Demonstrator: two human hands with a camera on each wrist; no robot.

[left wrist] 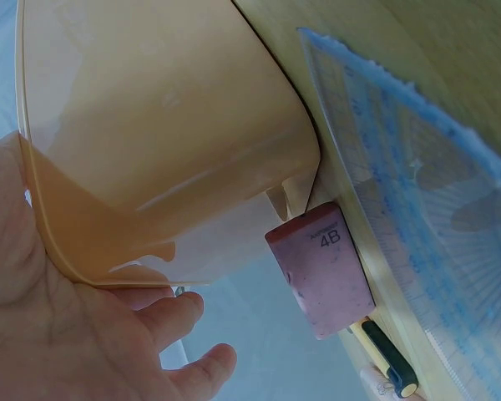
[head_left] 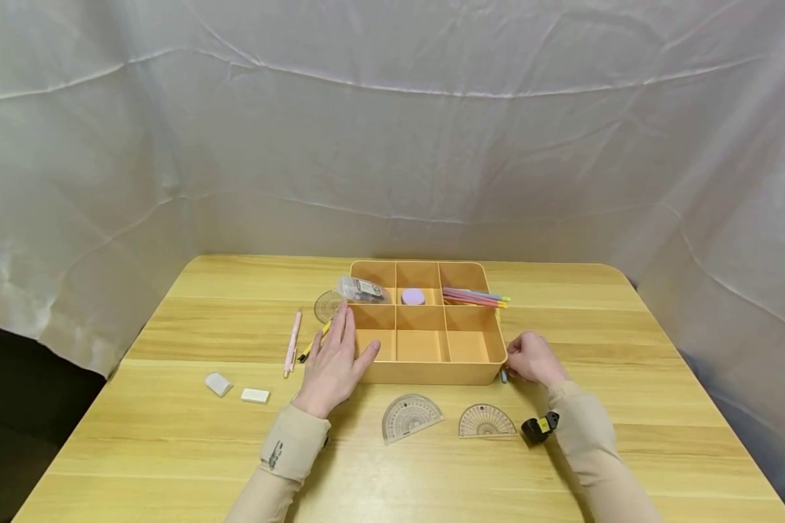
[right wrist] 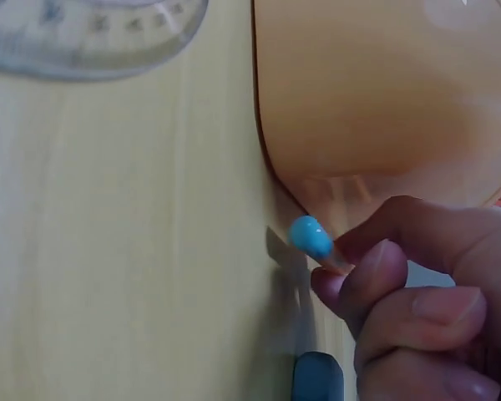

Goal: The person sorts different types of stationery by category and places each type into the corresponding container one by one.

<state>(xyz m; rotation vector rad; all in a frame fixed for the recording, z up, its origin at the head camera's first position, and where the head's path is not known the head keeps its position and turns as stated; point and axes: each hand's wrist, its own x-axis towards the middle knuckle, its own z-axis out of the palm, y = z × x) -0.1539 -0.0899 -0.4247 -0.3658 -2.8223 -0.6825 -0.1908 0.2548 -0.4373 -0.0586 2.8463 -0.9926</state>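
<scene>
An orange six-compartment box (head_left: 432, 373) stands on the table. My left hand (head_left: 330, 367) rests along its left wall, fingers fairly straight and touching the rim, with the thumb over the front left compartment. Beside the box's right front corner, my right hand (head_left: 533, 357) pinches a slim pencil-like stick (right wrist: 311, 236) by thumb and fingertips. Its rounded blue end points out; most of its length is hidden by the fingers. A darker blue end (right wrist: 317, 378) shows below that hand. In the back row sit a clear plastic case (head_left: 364, 290), a purple round item (head_left: 413, 296) and several coloured pencils (head_left: 474, 297).
Two clear protractors (head_left: 411, 418) (head_left: 487, 421) lie in front of the box, another protractor (head_left: 327, 306) behind its left side. Left of it are a yellow-and-black pencil-like tool (head_left: 305, 354), a pink pen (head_left: 292, 341) and two erasers (head_left: 255, 396) (head_left: 219, 383). A black tape measure (head_left: 539, 428) sits near my right forearm.
</scene>
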